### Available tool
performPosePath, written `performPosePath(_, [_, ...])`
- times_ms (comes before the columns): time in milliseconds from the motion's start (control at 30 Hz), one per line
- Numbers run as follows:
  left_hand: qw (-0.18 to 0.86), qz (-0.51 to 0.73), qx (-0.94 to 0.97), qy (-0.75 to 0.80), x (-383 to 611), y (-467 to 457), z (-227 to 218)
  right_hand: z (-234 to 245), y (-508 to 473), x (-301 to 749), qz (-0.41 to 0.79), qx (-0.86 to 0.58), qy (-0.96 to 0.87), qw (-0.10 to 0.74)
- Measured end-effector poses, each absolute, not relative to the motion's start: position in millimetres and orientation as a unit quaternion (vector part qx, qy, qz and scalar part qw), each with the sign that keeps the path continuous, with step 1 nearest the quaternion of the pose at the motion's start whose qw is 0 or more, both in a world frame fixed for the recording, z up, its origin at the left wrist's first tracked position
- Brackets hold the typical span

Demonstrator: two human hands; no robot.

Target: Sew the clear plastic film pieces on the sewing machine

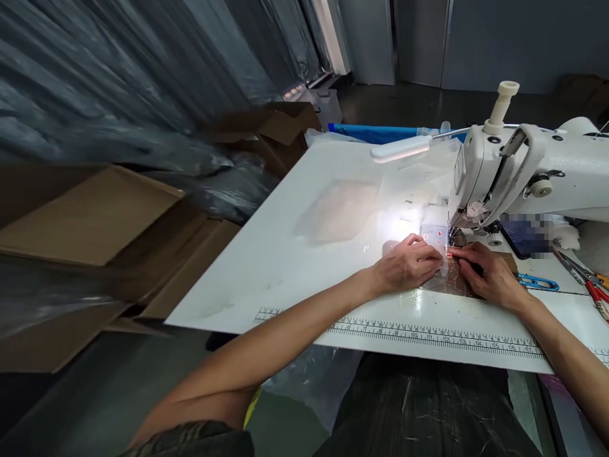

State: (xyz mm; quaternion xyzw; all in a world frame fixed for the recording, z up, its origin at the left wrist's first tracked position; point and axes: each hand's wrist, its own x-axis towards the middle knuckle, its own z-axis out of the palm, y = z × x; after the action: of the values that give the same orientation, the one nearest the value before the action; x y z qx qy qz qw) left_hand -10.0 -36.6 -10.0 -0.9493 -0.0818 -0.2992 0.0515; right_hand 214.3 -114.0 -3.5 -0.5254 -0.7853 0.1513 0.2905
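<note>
A thin see-through sheet with red marks point(432, 236) lies under the presser foot point(457, 237) of a white sewing machine point(480, 165). My left hand point(410, 263) is on the left of the needle, its fingers bent and closed on the sheet's near edge. From the right, my right hand point(492, 274) grips the same sheet, index fingertip close to the presser foot and thumb tucked below. Between and beneath the hands shows a brownish patch point(454, 279); whether it is part of the sheet I cannot tell. A lamp lights the spot brightly.
Blue thread snips point(537, 282), red-handled scissors point(594, 295) and a dark, blurred-out item point(526, 235) lie on the right. A printed ruler point(413, 336) runs along the front of the white table point(266, 254). Open cardboard boxes point(90, 209) stand on the left.
</note>
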Motion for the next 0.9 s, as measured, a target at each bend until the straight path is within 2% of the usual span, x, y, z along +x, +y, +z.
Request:
performPosePath(467, [0.061,-0.264,-0.959,-0.086,-12.8,-35.1,-8.1,1.2,-115.2,207.1,0.050,-0.522,-0.835,0.170])
performPosePath(667, [0.073,-0.236,-0.967,-0.061,-13.0,-35.3,-7.7,0.7,-115.4,206.6,0.050,-0.526,-0.832,0.167])
performPosePath(900, [0.122,-0.267,-0.954,-0.059,-12.9,-35.5,-9.3,4.9,-117.8,212.0,0.136,-0.522,-0.808,0.238])
